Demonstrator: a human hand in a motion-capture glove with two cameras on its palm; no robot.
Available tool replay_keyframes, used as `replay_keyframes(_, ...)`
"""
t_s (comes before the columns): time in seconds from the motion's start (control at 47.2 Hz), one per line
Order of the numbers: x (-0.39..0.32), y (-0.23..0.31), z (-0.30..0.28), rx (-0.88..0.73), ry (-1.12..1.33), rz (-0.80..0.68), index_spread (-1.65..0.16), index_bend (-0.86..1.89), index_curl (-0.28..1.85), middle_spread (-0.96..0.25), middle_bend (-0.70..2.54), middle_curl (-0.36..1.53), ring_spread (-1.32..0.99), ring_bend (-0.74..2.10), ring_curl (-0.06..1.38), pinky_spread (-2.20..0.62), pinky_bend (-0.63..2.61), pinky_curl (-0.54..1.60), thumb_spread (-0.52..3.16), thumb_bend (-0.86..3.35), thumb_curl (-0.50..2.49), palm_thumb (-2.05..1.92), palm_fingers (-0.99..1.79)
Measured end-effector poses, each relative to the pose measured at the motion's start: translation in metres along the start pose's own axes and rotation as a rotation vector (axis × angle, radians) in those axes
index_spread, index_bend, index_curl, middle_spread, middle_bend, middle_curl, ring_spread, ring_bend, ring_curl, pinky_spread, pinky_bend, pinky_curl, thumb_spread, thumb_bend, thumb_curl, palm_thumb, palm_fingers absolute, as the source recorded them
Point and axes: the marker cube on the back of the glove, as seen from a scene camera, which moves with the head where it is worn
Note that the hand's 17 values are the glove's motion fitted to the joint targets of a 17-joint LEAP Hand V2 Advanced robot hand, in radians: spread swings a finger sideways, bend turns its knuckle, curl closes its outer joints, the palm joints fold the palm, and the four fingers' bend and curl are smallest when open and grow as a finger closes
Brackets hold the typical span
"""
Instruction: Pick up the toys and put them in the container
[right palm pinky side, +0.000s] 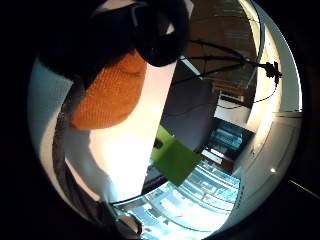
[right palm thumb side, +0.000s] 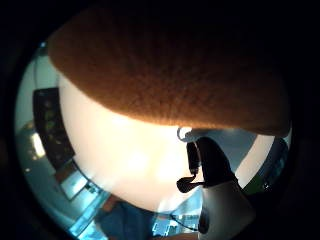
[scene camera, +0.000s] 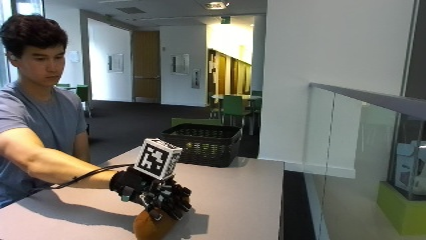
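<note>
Orange fuzzy toy (right palm thumb side: 170, 65) is seen close in the palm views, while the outside view shows it gripped on the table (scene camera: 246, 195) by the gloved right hand (scene camera: 156, 195), the black basket (scene camera: 202, 144) well behind.

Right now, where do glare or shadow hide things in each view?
Outside view: gloved right hand grips the orange toy, shadowed beneath; black basket clear. Thumb-side palm view: toy looms close, table washed out. Little-finger view: table glares, glove dark.
</note>
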Motion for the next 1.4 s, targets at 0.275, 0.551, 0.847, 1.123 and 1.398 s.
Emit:
replay_keyframes(0.275, 0.0, -0.024, 0.002, 0.017, -0.059, 0.013, -0.27, 0.03, 0.11, -0.08, 0.18, 0.39, -0.08, 0.6, 0.19, 0.06, 1.11, 0.33, 1.27, 0.11, 0.38, 0.45, -0.26)
replay_keyframes(0.551, -0.003, -0.033, 0.002, 0.137, -0.094, 0.036, -0.36, 0.05, 0.01, -0.28, 0.57, 0.5, -0.34, 1.23, 0.36, -0.15, 1.09, 0.31, 1.44, 0.18, 0.43, 0.56, 0.41)
replay_keyframes(0.847, -0.011, -0.018, -0.001, 0.096, -0.15, 0.035, -0.4, 0.15, 0.03, -0.4, 0.67, 0.58, -0.4, 1.37, 0.44, -0.36, 1.18, 0.37, 1.19, 0.17, 0.57, 0.7, 0.82)
replay_keyframes(1.123, -0.036, 0.007, -0.041, 0.119, -0.141, -0.005, -0.42, 0.16, 0.05, -0.45, 0.65, 0.63, -0.4, 1.34, 0.46, -0.4, 1.12, 0.37, 0.97, 0.14, 0.7, 0.75, 0.9)
replay_keyframes(1.398, -0.054, 0.034, -0.127, 0.207, -0.157, -0.005, -0.43, 0.15, 0.05, -0.48, 0.6, 0.67, -0.41, 1.3, 0.46, -0.42, 1.07, 0.37, 0.86, 0.11, 0.8, 0.76, 0.93)
